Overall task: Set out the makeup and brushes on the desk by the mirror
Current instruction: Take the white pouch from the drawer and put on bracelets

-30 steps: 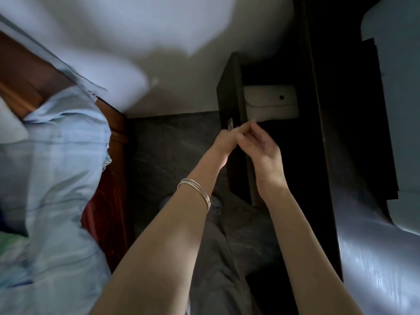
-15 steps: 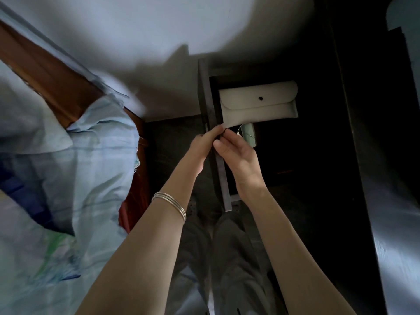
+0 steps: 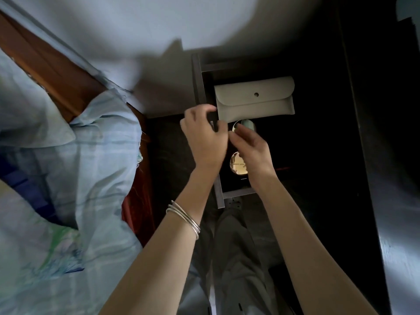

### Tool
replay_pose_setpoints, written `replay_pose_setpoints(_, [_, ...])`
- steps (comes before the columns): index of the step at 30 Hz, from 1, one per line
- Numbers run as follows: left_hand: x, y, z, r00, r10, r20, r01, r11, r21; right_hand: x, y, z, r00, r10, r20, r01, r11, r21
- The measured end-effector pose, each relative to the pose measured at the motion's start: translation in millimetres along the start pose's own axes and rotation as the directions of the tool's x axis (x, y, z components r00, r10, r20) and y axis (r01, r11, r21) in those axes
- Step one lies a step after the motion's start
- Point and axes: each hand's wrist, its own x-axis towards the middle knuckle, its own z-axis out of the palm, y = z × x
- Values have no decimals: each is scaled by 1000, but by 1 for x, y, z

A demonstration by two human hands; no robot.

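A dark drawer [image 3: 236,192] stands pulled out of the black desk [image 3: 354,155]. Inside lie a white snap-flap pouch [image 3: 254,98], a small pale green item [image 3: 249,125] and a round gold compact [image 3: 236,166]. My left hand [image 3: 204,137], with bangles on its wrist, curls its fingers round the drawer front's handle. My right hand [image 3: 253,151] hovers over the drawer with bent fingers, the tips beside the left hand and against the green item. It partly hides the compact. Whether it pinches anything is hidden.
A bed with a pale blue sheet [image 3: 68,167] and a reddish wooden frame [image 3: 56,71] lies close on the left. My grey trousered legs [image 3: 234,246] stand in the narrow dark floor gap between bed and desk. A white wall [image 3: 136,30] is ahead.
The drawer has slid further out, uncovering the green item and then the gold compact. My right hand has shifted from the drawer front to above the contents.
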Motion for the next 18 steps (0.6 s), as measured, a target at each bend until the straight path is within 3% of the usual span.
replay_pose_setpoints(2, [-10, 6, 9, 977, 213, -9, -212, 976, 48, 7, 5, -11, 999, 19, -48, -19, 1000, -3])
replay_pose_setpoints(3, [-15, 10, 14, 966, 255, 43, -257, 965, 46, 11, 8, -16, 997, 25, -66, -26, 1000, -5])
replay_pose_setpoints(4, [-19, 12, 20, 968, 215, 129, -219, 976, 19, 15, 12, -20, 996, 27, -84, -28, 1000, -12])
replay_pose_setpoints(6, [-23, 13, 36, 937, -36, 347, 18, 998, 54, 22, 19, -29, 992, 39, -119, -44, 998, -35])
replay_pose_setpoints(8, [-24, 6, 51, 818, -319, 479, 224, 943, 246, 29, 27, -37, 988, 84, -130, -90, 995, -44])
replay_pose_setpoints(10, [-25, -1, 60, 681, -483, 551, 317, 872, 372, 33, 34, -40, 985, 147, -93, -156, 984, -88])
replay_pose_setpoints(13, [-29, -8, 71, 547, -608, 575, 368, 792, 487, 40, 44, -40, 964, 262, -45, -266, 953, -144])
replay_pose_setpoints(16, [-34, -10, 81, 531, -632, 565, 488, 773, 407, 47, 51, -38, 948, 310, -71, -318, 925, -207])
replay_pose_setpoints(18, [-36, -11, 84, 535, -637, 555, 489, 769, 411, 50, 50, -39, 948, 306, -83, -317, 912, -262])
